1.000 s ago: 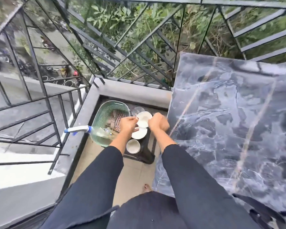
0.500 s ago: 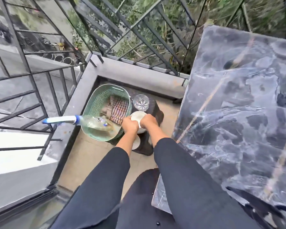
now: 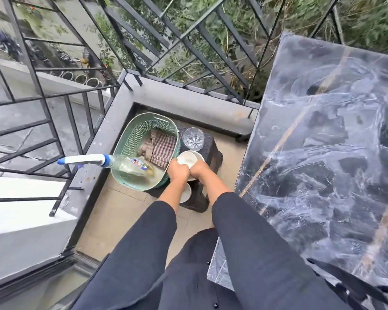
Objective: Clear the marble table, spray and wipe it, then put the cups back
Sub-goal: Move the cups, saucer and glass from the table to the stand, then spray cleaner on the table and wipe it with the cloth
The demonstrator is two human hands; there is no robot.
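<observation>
A white cup (image 3: 188,159) sits above a low dark stool (image 3: 208,153) on the balcony floor. My left hand (image 3: 177,173) and my right hand (image 3: 198,172) both grip its near rim, knuckles side by side. Under my left forearm a second white cup (image 3: 186,193) shows partly. A clear cut glass (image 3: 193,139) stands at the stool's far end. The dark marble table (image 3: 323,153) fills the right side, its top bare and streaked.
A green plastic basket (image 3: 130,142) left of the stool holds a checked cloth (image 3: 162,148) and a spray bottle (image 3: 112,162) with a white and blue head poking out left. Black metal railing (image 3: 76,113) and a grey ledge enclose the corner.
The view has shifted and drawn closer. My hands have come together on one white cup, and the other white pieces seen earlier are now mostly hidden under them.
</observation>
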